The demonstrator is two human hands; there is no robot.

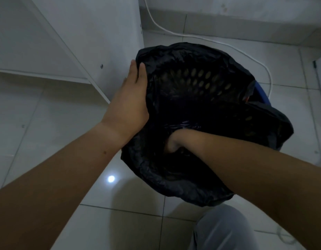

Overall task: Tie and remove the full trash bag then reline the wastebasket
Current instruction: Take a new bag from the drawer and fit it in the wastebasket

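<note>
right grip (171, 144) buried in bag (183, 183), closure unclear

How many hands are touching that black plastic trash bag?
2. The left hand lies against the left rim of the black plastic trash bag. The right hand reaches down inside the bag, its fingers hidden.

Thin plastic, glazed tile
Black bag (183, 177) — crinkled, faintly shiny film; floor tiles (94, 222) glossy and smooth; white cabinet panel (94, 33) matt.
</note>
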